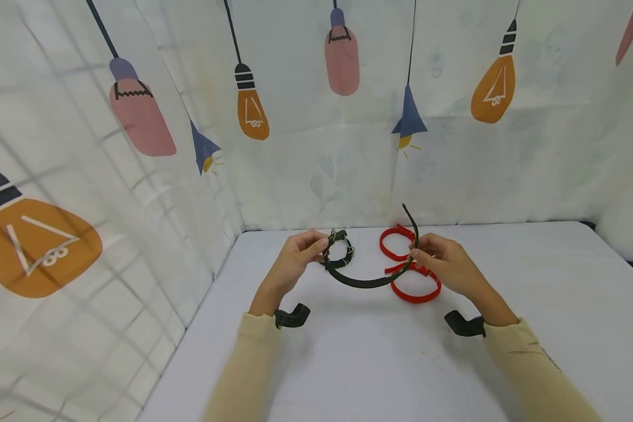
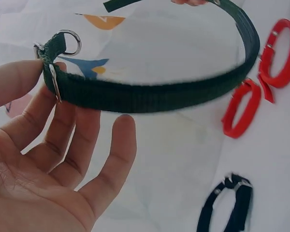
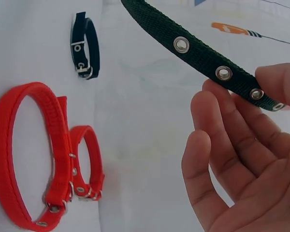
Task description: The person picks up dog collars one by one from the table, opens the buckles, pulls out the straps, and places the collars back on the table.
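Between two hands, one green collar, beyond, two red, one black

L hand pinches green collar btwn thumb & fingers at buckle end — metal D-ring just above thumb tip. Strap runs rightward past little fingertip, then curves up & back. Two red collars, one higher, one lower, well rt. of fingers — dark collar lower rt., partly cut off.
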`<state>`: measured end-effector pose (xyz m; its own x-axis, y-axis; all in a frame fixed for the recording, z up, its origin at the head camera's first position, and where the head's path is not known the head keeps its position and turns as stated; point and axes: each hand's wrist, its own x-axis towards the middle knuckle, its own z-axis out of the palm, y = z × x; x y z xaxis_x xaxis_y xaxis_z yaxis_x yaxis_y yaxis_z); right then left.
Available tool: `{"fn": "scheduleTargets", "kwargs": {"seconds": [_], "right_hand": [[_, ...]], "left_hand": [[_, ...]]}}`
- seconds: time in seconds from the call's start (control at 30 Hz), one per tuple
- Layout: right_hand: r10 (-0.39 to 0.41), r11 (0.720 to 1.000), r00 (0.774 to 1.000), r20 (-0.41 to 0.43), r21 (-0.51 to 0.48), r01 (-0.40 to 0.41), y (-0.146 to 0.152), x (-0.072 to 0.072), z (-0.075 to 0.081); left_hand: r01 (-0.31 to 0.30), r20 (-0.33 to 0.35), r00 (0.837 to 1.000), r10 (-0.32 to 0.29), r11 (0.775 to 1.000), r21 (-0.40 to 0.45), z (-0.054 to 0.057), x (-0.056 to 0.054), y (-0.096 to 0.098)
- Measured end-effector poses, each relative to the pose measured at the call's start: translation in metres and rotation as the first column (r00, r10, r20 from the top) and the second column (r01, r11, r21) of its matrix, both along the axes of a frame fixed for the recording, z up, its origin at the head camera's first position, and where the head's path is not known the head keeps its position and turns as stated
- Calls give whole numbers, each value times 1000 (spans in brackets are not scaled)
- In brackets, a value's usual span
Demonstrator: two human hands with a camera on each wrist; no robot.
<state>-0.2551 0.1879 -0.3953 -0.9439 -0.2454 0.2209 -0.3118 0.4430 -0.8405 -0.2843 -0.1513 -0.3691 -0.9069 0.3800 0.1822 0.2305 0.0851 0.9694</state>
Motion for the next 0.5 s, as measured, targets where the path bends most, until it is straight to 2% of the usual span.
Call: {"fn": "scheduleTargets", "kwargs": {"seconds": [0.17, 0.3, 0.4, 0.5], "right_hand": [[18, 998, 998, 57, -68, -14, -3, -3, -5], [11, 998, 996, 84, -69, -5, -6, -4, -11], [4, 999, 996, 91, -50, 0, -11, -5, -16], [10, 999, 995, 96, -33, -7, -17, -5, -22]], "left_hand": [[28, 32, 999, -27, 999, -43, -13, 4, -14], [34, 55, 998, -30, 996, -79, -23, 6, -23], [4, 67, 998, 3, 994, -107, -29, 8, -27], [-53, 82, 995, 64, 990, -132, -34, 9, -29]]}}
